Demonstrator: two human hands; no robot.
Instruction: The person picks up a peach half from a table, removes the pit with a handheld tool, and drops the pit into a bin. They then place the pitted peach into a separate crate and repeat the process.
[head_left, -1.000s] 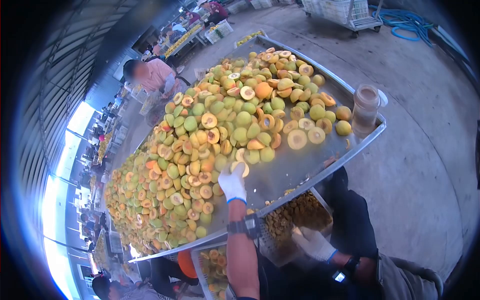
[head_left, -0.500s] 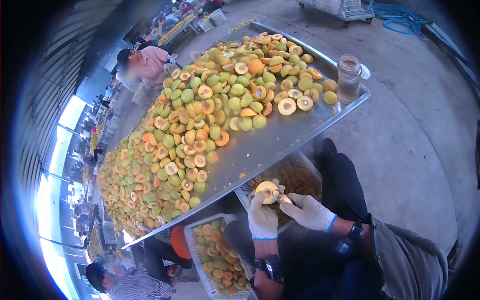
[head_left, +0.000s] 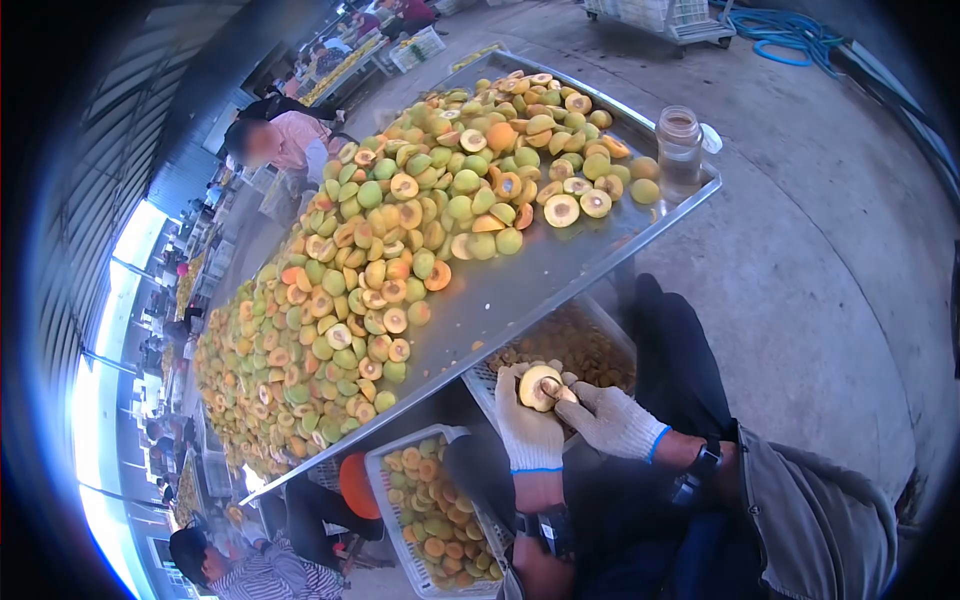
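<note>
My left hand (head_left: pixel 528 430), in a white knitted glove, is closed around a halved fruit (head_left: pixel 539 388) with its cut face up. My right hand (head_left: pixel 615 422), also gloved, is closed against the fruit's right side. Its fingers hold a small tool whose tip is at the pit; most of the tool is hidden. Both hands are above a crate of brown pits (head_left: pixel 580 350), just below the metal table's edge. Many halved green and orange fruits (head_left: pixel 380 240) lie piled on the metal table (head_left: pixel 500 310).
A clear jar (head_left: pixel 680 155) stands at the table's right corner. Below the table is a white crate of fruit halves (head_left: pixel 440 515), beside an orange round object (head_left: pixel 360 486). One person (head_left: pixel 285 140) works across the table; another (head_left: pixel 260 570) is at lower left.
The tool in my right hand has moved into the middle of the fruit, and the fruit has tilted a little. The view has shifted slightly, and the person across the table has leaned.
</note>
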